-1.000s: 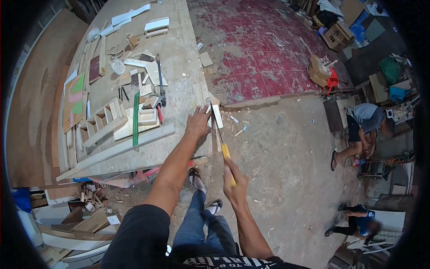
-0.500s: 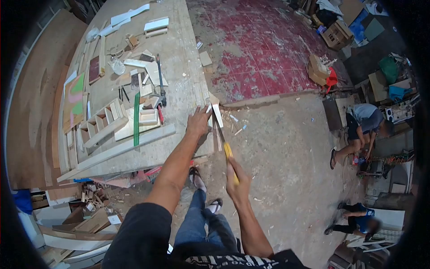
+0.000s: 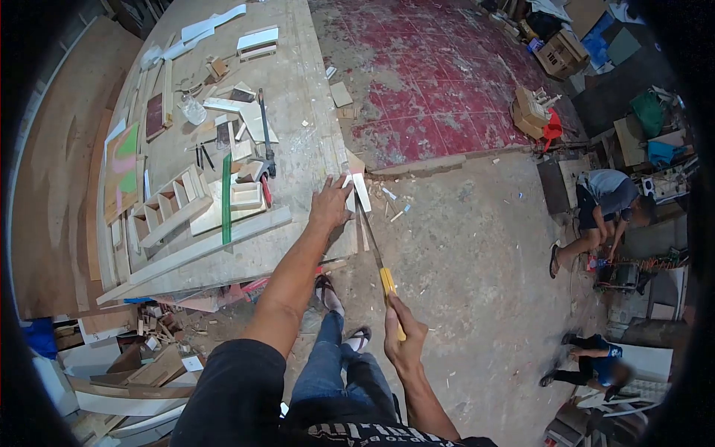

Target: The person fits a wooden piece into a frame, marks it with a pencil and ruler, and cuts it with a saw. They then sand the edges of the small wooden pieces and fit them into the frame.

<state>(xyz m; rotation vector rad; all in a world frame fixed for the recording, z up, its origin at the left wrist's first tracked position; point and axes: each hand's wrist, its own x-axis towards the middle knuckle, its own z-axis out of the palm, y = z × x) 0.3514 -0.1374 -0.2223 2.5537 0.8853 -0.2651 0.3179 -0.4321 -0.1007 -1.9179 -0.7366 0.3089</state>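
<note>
My right hand (image 3: 406, 337) is wrapped round the yellow handle of a handsaw (image 3: 375, 244). The narrow dark blade runs up to a small pale piece of wood (image 3: 361, 192) at the corner of the workbench (image 3: 298, 97). Its far end meets the wood, and the exact contact is too small to make out. My left hand (image 3: 329, 203) lies on the bench corner just left of the blade, fingers stretched out and pressing down beside the pale piece. The underside of that hand is hidden.
A hammer (image 3: 267, 138), a green strip (image 3: 226, 200), a compartmented wooden box (image 3: 171, 203) and a long wooden bar (image 3: 208, 247) lie on the bench. Offcuts (image 3: 160, 365) are heaped lower left. Two people (image 3: 607, 195) crouch or sit at the right, beyond the concrete floor (image 3: 477, 261).
My right hand has drawn the saw back toward my body and slightly right, baring more of the blade. My left hand stays at the bench corner.
</note>
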